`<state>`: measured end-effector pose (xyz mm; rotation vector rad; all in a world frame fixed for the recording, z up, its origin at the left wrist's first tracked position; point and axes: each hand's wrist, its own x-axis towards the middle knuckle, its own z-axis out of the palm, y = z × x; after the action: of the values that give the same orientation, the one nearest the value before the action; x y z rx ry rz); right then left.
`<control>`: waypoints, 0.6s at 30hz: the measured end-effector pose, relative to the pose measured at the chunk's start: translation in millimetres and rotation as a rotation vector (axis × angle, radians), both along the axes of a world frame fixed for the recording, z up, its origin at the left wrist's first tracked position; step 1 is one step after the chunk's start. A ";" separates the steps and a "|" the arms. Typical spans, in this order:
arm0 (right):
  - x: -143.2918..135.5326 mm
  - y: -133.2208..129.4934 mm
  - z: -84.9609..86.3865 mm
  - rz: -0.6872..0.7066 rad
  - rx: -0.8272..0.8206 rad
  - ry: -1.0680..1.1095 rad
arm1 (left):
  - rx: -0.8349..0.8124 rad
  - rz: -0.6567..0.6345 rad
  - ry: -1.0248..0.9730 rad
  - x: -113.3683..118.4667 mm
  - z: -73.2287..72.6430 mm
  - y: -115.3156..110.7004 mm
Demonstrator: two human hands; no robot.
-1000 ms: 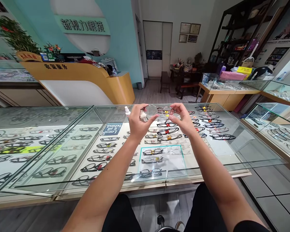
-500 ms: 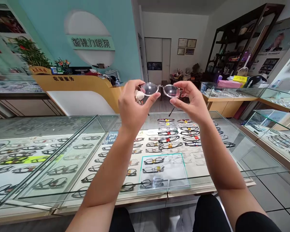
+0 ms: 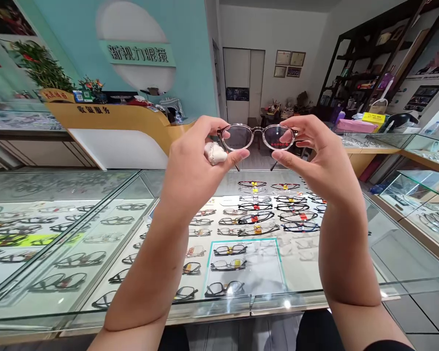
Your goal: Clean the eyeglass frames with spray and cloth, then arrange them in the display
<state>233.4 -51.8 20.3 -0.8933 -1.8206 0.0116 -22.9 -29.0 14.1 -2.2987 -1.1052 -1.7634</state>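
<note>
A pair of round-lensed eyeglasses [image 3: 257, 129] is held up level above the display case, its temples pointing away from me. My left hand [image 3: 190, 168] is closed on the frame's left end, thumb below the lens. A crumpled white cloth [image 3: 216, 153] is tucked in that same hand, partly hidden by the fingers. My right hand [image 3: 325, 158] pinches the right end of the frame. Small red lettering shows on the right lens. Below the hands, several rows of eyeglasses [image 3: 256, 217] lie inside the glass case.
The glass display case [image 3: 250, 304] runs across in front of me, its front edge close to my legs. A yellow and white counter [image 3: 127, 121] stands at the back left. More glass cases [image 3: 409, 200] line the right, and a dark shelf [image 3: 336, 68] stands behind.
The eyeglasses have come nearer to me and look larger, with the lenses turned more squarely to view. Both hands moved closer too, the right one shifting rightward. The view has shifted slightly.
</note>
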 end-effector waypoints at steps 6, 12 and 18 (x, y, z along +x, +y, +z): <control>-4.4 -4.2 -2.5 -0.120 0.010 -0.049 | 0.077 0.093 0.014 0.5 -6.0 13.6; -6.9 -7.5 -7.1 -0.239 -0.023 -0.062 | 0.114 0.168 0.048 6.3 -8.7 11.6; -11.8 -9.3 -8.3 -0.312 -0.018 -0.097 | 0.105 0.189 0.068 7.8 -8.3 9.3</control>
<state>221.6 -61.1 12.0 -1.1995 -1.7540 -0.2161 -15.2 -19.8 5.8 -2.1014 -1.1465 -1.6216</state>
